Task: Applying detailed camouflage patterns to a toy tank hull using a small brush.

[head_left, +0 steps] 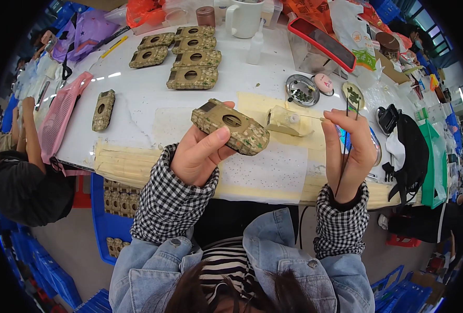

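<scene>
Left hand [197, 155] around camouflage hull [248, 134], right hand [361, 148] upright

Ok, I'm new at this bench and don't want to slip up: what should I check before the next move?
1. Shell held: ok, in the left hand, thumb against its near side.
2. Round opening uncovered: ok.
3. Left hand free: not ok, the shell occupies it.
4. Tweezers at hand: ok, in the right hand.
5. Tweezers carrying a part: cannot tell, too small to see.
6. Dish stocked: ok, green bits lie in it.
</scene>
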The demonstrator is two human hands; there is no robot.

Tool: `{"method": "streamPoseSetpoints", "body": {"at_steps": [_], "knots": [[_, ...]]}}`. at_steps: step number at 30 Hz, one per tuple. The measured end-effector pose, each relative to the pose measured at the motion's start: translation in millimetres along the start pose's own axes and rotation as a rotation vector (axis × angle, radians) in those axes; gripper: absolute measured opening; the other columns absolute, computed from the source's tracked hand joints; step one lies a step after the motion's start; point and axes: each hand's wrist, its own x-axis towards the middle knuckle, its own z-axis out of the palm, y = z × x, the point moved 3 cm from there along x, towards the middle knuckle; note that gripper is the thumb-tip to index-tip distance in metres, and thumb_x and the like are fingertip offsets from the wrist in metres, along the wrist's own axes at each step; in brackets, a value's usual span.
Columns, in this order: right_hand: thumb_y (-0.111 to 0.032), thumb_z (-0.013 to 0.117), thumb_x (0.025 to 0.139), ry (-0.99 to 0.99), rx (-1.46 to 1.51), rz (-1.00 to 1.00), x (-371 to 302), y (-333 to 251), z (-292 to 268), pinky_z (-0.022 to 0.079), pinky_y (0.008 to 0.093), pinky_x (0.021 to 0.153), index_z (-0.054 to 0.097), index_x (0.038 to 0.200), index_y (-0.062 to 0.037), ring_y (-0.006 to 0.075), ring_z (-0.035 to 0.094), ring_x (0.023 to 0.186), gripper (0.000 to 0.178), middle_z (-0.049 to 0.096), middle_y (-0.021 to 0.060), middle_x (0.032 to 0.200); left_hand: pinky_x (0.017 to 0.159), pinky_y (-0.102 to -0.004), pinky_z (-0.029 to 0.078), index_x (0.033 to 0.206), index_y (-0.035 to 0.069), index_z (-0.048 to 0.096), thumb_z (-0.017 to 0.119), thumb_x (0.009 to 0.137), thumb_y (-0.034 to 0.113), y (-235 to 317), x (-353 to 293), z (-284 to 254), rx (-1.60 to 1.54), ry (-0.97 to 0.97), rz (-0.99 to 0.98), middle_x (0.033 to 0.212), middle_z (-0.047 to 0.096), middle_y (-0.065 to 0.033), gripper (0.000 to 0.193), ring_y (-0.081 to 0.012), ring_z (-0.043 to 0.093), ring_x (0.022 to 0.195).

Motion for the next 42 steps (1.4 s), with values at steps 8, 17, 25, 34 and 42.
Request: {"method": "streamPoseSetpoints", "body": {"at_steps": [8,17,25,34,42], "knots": [[-0.001,0.058,0.088,-0.193,0.591,0.314,-8.3,-26.1,26.4,0.048,0.0235,0.072,0.057,0.097,0.0034,0.0130,0.060,0.080,0.010,0.059,0.0092,0.089,0.098,-0.0361,0.044,0.137,0.001,0.025,0.054,0.090,0.029,0.7,0.9,3.9,0.132,-0.034,-0.039,0.129,0.046,-0.0227,0.062,-0.0271,0.051,0.118],[-0.002,0.052,0.092,-0.220,0.793,0.430,-9.4,-34.1,42.2,0.049,0.0240,0.073,0.052,0.098,0.0045,0.0147,0.063,0.082,0.009,0.057,0.0102,0.090,0.095,-0.0384,0.045,0.132,0.002,0.032,0.055,0.091,0.017,2.8,-3.1,3.8,0.018,-0.042,-0.039,0.120,0.053,-0.0126,0.049,-0.0228,0.054,0.111],[-0.001,0.053,0.091,-0.220,0.740,0.376,-10.8,-32.9,42.8,0.049,0.0238,0.072,0.052,0.096,0.0042,0.0146,0.063,0.081,0.008,0.057,0.0103,0.088,0.096,-0.0376,0.045,0.132,0.002,0.033,0.055,0.091,0.016,0.8,-2.0,1.9,0.025,-0.036,-0.045,0.120,0.052,-0.0116,0.049,-0.0217,0.054,0.111],[0.000,0.054,0.090,-0.216,0.711,0.335,-10.9,-31.7,43.7,0.047,0.0226,0.069,0.053,0.096,0.0034,0.0136,0.062,0.078,0.007,0.058,0.0100,0.085,0.096,-0.0373,0.044,0.132,0.002,0.033,0.055,0.090,0.017,0.8,-2.2,2.2,0.031,-0.030,-0.053,0.120,0.052,-0.0111,0.049,-0.0213,0.054,0.111],[-0.001,0.054,0.090,-0.226,0.707,0.348,-10.9,-32.1,43.8,0.049,0.0234,0.070,0.053,0.097,0.0036,0.0142,0.062,0.080,0.008,0.058,0.0099,0.087,0.096,-0.0372,0.044,0.133,0.002,0.031,0.056,0.090,0.022,1.6,-2.6,3.5,0.077,-0.028,-0.042,0.123,0.051,-0.0135,0.054,-0.0225,0.053,0.113]]}}
